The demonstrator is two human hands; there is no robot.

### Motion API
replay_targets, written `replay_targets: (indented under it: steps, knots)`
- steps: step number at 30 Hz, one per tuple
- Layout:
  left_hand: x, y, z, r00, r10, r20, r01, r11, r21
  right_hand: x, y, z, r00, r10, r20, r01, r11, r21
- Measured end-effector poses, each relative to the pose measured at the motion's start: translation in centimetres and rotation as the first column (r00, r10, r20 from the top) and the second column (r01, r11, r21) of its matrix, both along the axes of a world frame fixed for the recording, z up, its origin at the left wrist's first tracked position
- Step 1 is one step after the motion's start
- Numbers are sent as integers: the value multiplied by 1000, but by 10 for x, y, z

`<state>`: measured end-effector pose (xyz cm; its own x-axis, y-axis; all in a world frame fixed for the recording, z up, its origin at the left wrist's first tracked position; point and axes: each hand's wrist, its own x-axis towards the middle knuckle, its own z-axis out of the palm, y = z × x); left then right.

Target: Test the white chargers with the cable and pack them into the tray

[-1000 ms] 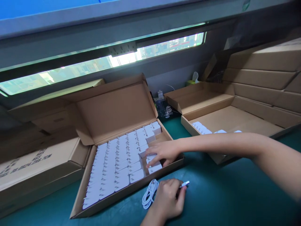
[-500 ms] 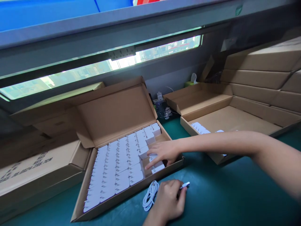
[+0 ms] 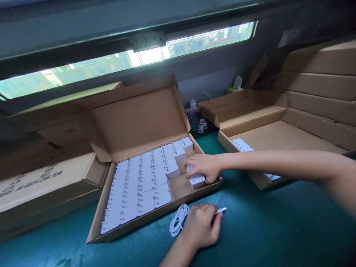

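Note:
My left hand [image 3: 202, 227] is closed around a white USB cable above the green table, its plug [image 3: 221, 210] sticking out past the thumb. The coiled part of the cable [image 3: 178, 221] lies beside the knuckles. Inside the open cardboard box [image 3: 155, 212], my right hand [image 3: 207, 167] grips white charger blocks [image 3: 197, 181] at the right end. The hand partly covers them, so how many it holds is unclear. Rows of white chargers [image 3: 130, 193] with metal prongs up fill the left and middle of this box.
A second open carton [image 3: 300, 135] on the right contains a few white chargers [image 3: 241, 145]. Closed cartons [image 3: 319, 83] are stacked behind it. A printed carton [image 3: 52, 185] stands at left. Plastic-bagged items [image 3: 202, 126] and a power socket [image 3: 192, 105] sit at the back.
My right hand's spread fingers have closed on the white charger blocks, which now sit farther right, away from the rows. My left hand keeps the cable. The camera view has shifted slightly.

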<state>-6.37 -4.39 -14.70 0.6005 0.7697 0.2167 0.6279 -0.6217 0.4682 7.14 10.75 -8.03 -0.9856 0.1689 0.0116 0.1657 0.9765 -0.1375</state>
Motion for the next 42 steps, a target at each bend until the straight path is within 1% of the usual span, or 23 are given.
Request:
replay_targets:
  steps: [2, 5, 8, 11, 13, 14, 17, 19, 20, 21, 22, 23, 25, 27, 28, 30, 31, 32, 35, 37, 40, 42]
  knots:
    - [1, -1, 1, 1000, 1, 3, -1, 1000, -1, 3, -2, 2, 995, -95, 35, 96, 995, -5]
    - [1, -2, 2, 1000, 2, 11, -2, 1000, -5, 2, -5, 3, 986, -149, 79, 152, 988, -35]
    - [1, -1, 1, 1000, 8, 21, -8, 1000, -1, -3, -8, -3, 976, -216, 39, 218, 974, -53]
    - [-1, 1, 1, 999, 12, 46, -11, 1000, -13, -7, -9, -9, 964, -257, -66, 253, 966, -60]
    - [-1, 2, 1, 998, 27, 60, -26, 999, -28, -5, -13, -6, 952, -253, -171, 246, 967, -65]
    - [-1, 2, 1, 997, 36, 63, -34, 999, -35, -1, -17, -2, 936, -255, -242, 245, 967, -75]
    - [0, 3, 0, 995, 80, 58, -78, 996, -37, 24, -40, 17, 835, -290, -468, 247, 957, -152]
    - [1, 4, 0, 993, 108, 41, -107, 994, -32, 48, -64, 27, 786, -300, -541, 208, 952, -226]
    - [1, 5, 0, 992, 120, 33, -119, 992, -30, 61, -78, 27, 784, -296, -546, 173, 948, -267]
    - [2, 5, -1, 991, 128, 26, -127, 991, -31, 73, -92, 23, 790, -291, -540, 133, 941, -312]
    - [2, 6, -1, 991, 131, 23, -130, 991, -37, 84, -105, 15, 799, -275, -535, 85, 932, -353]
    - [2, 6, -1, 990, 135, 25, -134, 990, -42, 94, -117, 4, 803, -261, -536, 41, 921, -387]
    - [2, 7, 0, 988, 149, 34, -148, 988, -51, 110, -136, -24, 796, -237, -556, -26, 906, -422]
    - [2, 7, 0, 988, 151, 42, -148, 987, -54, 123, -147, -50, 793, -292, -535, 8, 883, -470]
    - [2, 7, 0, 988, 146, 45, -143, 988, -53, 129, -149, -59, 798, -341, -497, 57, 864, -501]
    - [2, 8, 1, 990, 129, 49, -126, 991, -50, 140, -151, -68, 811, -430, -396, 166, 819, -550]
    - [3, 8, 1, 991, 123, 50, -121, 992, -49, 146, -151, -69, 820, -451, -352, 206, 807, -554]
    - [3, 8, 2, 991, 121, 50, -119, 992, -46, 151, -150, -68, 830, -457, -320, 235, 806, -543]
    - [3, 9, 2, 991, 128, 47, -126, 991, -43, 163, -147, -64, 873, -408, -266, 265, 856, -444]
    - [3, 10, 2, 991, 126, 47, -124, 991, -43, 168, -145, -60, 903, -375, -210, 271, 877, -397]
    - [4, 10, 2, 992, 117, 44, -116, 993, -38, 169, -143, -51, 926, -348, -145, 273, 884, -378]
    - [4, 9, 3, 993, 113, 39, -112, 993, -28, 165, -143, -40, 925, -367, -104, 305, 875, -377]
